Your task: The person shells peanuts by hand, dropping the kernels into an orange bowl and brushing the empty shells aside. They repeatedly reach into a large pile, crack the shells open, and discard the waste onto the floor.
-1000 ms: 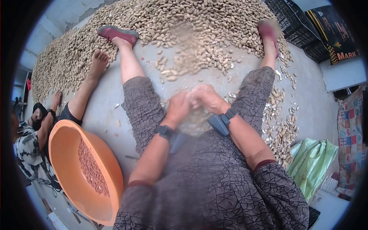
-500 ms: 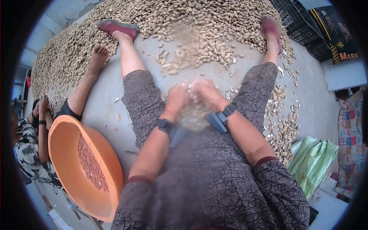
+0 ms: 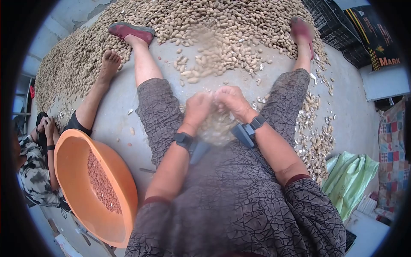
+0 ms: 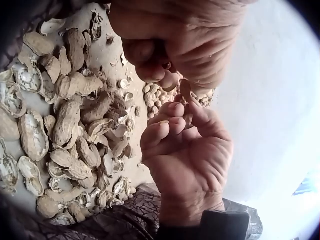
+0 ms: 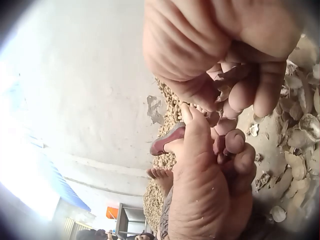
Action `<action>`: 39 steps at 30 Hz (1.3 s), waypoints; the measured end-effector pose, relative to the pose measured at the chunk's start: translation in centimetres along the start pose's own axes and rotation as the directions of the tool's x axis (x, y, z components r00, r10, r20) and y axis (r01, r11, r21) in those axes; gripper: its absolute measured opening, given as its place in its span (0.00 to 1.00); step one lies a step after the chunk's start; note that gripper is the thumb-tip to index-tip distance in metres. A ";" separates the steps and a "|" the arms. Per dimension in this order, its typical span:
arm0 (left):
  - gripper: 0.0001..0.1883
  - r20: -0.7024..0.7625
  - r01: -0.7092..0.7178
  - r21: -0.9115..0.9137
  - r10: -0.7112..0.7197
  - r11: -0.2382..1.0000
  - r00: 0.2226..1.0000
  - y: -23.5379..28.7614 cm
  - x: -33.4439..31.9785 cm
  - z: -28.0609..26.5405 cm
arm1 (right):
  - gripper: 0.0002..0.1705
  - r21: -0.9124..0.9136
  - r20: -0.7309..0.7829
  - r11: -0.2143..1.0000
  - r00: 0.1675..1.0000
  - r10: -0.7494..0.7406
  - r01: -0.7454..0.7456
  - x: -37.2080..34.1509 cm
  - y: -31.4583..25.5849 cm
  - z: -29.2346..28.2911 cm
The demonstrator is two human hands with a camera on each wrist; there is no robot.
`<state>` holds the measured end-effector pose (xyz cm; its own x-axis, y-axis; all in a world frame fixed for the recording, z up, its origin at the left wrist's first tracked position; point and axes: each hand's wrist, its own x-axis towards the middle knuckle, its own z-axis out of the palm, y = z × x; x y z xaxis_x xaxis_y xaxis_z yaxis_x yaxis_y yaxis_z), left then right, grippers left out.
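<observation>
In the head view, the left hand (image 3: 198, 110) and right hand (image 3: 233, 102) meet above pale, broken peanut shells (image 3: 218, 128); blur hides their fingertips.

In the left wrist view, a small brown shell piece (image 4: 185, 90) lies between both hands' fingertips, its long axis seemingly hand to hand, neither clearly nearer.

In the right wrist view, the right fingers curl round brown shell; the curled left fingers hold what looks like a reddish kernel (image 5: 219, 145).
</observation>
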<state>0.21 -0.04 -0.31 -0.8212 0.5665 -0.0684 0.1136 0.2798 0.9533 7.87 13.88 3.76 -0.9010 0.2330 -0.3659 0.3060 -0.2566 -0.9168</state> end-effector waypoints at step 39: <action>0.18 0.001 -0.080 0.174 0.081 0.981 0.997 -0.4 -0.2 0.0 | 0.06 0.059 0.012 0.998 1.000 0.022 -0.022 -0.4 -0.1 1.4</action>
<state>0.29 -0.29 -0.67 -0.8086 0.5883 0.0089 0.2748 0.3641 0.8899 7.76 12.48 4.20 -0.8978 0.2162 -0.3837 0.3073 -0.3168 -0.8974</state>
